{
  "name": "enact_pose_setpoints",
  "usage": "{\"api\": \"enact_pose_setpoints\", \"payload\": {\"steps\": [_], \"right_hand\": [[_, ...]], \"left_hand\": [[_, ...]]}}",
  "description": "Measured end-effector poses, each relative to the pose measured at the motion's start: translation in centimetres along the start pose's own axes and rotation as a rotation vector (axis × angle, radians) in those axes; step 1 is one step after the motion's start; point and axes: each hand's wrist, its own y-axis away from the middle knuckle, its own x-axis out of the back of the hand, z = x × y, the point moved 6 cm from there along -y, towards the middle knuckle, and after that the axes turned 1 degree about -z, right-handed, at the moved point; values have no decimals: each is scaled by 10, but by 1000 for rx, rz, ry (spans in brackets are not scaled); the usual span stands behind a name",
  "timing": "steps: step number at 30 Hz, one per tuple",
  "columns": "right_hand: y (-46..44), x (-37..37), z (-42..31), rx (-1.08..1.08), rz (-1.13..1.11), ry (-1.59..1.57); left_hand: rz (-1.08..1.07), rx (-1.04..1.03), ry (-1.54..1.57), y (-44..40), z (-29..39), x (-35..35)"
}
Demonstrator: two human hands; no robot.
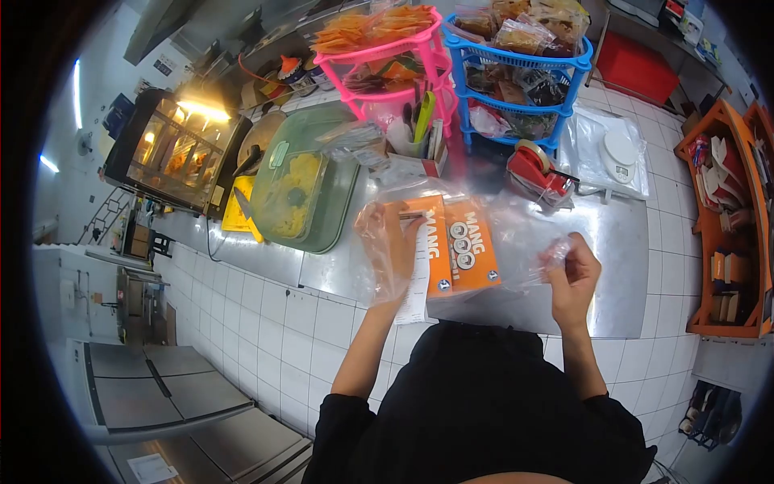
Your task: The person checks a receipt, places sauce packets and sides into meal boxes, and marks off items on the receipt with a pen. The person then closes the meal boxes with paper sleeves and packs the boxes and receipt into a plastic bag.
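Observation:
Two orange boxes (474,250) with white lettering lie side by side on the metal table, inside or under a clear plastic bag (520,230). My left hand (393,242) is within the bag's film, at the left box. Its fingers are curled on a long white receipt (414,286) that hangs along the box's left side. A small thin brownish item shows at the fingertips, too small to name. My right hand (574,278) is closed in a pinch on the bag's gathered right edge, apart from the boxes.
Behind stand a pink rack (383,101) and a blue rack (520,60) with packets. A red tape dispenser (538,176) and a white scale (619,157) are at right. At left are a green tub (334,198), a knife (243,202) and a lit display cabinet (173,153).

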Motion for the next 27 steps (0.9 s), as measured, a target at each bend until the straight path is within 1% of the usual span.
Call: {"api": "enact_pose_setpoints", "payload": {"steps": [1,2,4,5,7,8,9,11,13,15,17,18,19,21,23,26,27], "right_hand": [[-2,0,6,1,-97,-70],[-5,1,5,-29,-45,-111],[-13,-15,-3,-86,60,-191],[-16,-24,-21,-25,142,-173],[-9,-40,-52,467,289,-89],[-1,-45,-63,626,198,61],[9,-50,-73,795,112,188],[30,-72,-85,966,-300,401],[43,-105,-85,1027,-555,281],[54,-134,-65,942,-748,81],[40,-156,-4,108,-1032,400],[48,-155,30,-325,-1130,548],[55,-158,76,-22,-1027,729],[58,-150,99,273,-872,828],[37,-140,58,248,-812,698],[43,-136,80,-24,-793,627],[45,-134,86,-22,-761,650]], "left_hand": [[-117,44,38,3,-8,-7],[-233,88,76,7,-14,-16],[-255,110,166,9,-18,-24],[-265,121,211,8,-17,-27],[-115,155,332,1,-9,-23],[-40,175,390,-1,-8,-20],[-14,152,338,0,-8,-21],[34,111,231,5,-12,-27],[-38,5,187,2,-11,-29],[-90,-59,178,-1,-14,-32],[-131,-90,204,-3,-22,-35],[-149,-105,220,-4,-23,-34],[-166,-121,237,-5,-21,-32],[-205,-175,287,-8,-21,-23],[-252,-249,354,-11,-22,-8],[-635,-203,429,-15,-36,-10],[-998,17,302,-12,-50,-21]]}}
